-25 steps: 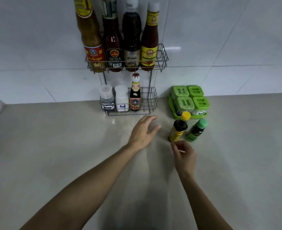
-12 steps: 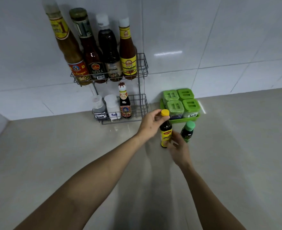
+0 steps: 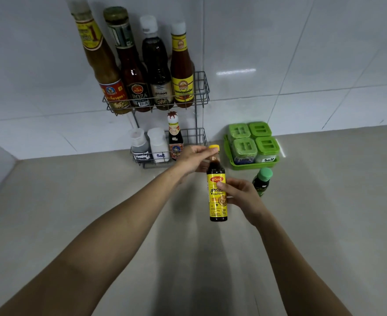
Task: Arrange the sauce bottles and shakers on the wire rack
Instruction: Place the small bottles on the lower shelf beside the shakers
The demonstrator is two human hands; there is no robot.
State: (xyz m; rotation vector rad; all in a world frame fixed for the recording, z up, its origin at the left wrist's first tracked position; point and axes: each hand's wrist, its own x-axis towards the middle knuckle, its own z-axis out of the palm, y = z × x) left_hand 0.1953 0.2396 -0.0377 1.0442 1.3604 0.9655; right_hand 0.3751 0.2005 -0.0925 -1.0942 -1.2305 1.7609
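A dark sauce bottle with a yellow cap and yellow label (image 3: 216,176) is held upright above the counter. My left hand (image 3: 193,159) grips its neck just under the cap, and my right hand (image 3: 241,199) holds its body at the label. The two-tier wire rack (image 3: 201,92) stands against the tiled wall just behind. Its top tier holds several tall sauce bottles (image 3: 158,65). On the bottom tier stand two white shakers (image 3: 158,143) and a small dark bottle (image 3: 175,139), with free room at its right end. A green-capped bottle (image 3: 262,181) stands on the counter, right of my right hand.
A green tray with several green-lidded jars (image 3: 251,142) sits on the counter to the right of the rack, against the wall. The beige counter (image 3: 73,201) stretches to the left and front. A wall corner closes the far left.
My left hand took the yellow-capped bottle by the neck and my right hand took its body. The bottle now hangs higher and nearer to me than half a second ago.
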